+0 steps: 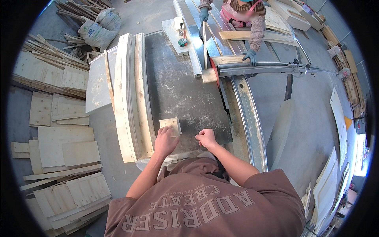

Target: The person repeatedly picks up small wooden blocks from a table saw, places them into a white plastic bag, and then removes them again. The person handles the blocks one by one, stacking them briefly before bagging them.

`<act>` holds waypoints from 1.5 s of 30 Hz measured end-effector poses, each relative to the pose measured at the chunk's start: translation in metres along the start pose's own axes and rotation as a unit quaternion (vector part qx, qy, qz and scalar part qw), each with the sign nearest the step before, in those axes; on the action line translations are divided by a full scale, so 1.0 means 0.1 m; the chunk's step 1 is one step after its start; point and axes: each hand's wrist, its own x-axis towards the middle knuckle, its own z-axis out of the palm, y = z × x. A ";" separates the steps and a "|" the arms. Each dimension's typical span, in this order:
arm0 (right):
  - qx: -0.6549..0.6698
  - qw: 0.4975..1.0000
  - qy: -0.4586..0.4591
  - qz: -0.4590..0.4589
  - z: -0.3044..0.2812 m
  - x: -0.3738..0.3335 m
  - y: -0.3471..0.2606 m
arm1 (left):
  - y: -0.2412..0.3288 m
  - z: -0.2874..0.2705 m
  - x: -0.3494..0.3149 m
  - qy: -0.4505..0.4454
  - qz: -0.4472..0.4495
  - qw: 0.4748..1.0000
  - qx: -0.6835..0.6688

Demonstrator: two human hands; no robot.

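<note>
My left hand (165, 141) lies on the dark saw table (177, 91), its fingers on a small square plywood piece (170, 125). Just to the right, my right hand (206, 138) rests on the table as a closed fist with nothing visible in it. Long plywood strips (132, 94) are stacked on edge along the table's left side, right beside my left hand. The red-edged saw blade (216, 75) sits further up the table, with a wooden board (221, 63) at it.
A person in blue gloves (250, 56) stands at the far end of the saw by the metal sliding rail (252, 69). Plywood offcuts (63, 142) cover the floor at left, filled sacks (96, 29) lie beyond them, and boards lean at right.
</note>
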 end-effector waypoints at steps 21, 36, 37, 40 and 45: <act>-0.369 0.858 0.357 -0.008 -0.49 1.79 -0.74 | 0.19 -0.15 0.09 -0.012 -0.034 0.999 0.003; -0.528 0.811 0.051 -0.247 -0.21 0.62 -0.45 | 0.19 -0.18 0.12 0.005 -0.042 0.998 -0.052; -0.543 0.799 0.007 -0.259 -0.17 0.54 -0.41 | 0.15 -0.16 0.10 0.002 -0.043 0.998 -0.052; -0.576 0.758 -0.088 -0.294 -0.05 0.54 -0.36 | 0.12 -0.19 0.08 -0.028 -0.038 0.998 -0.046; -0.598 0.728 -0.120 -0.313 0.13 0.77 -0.38 | 0.01 -0.19 0.26 -0.012 0.031 0.995 0.099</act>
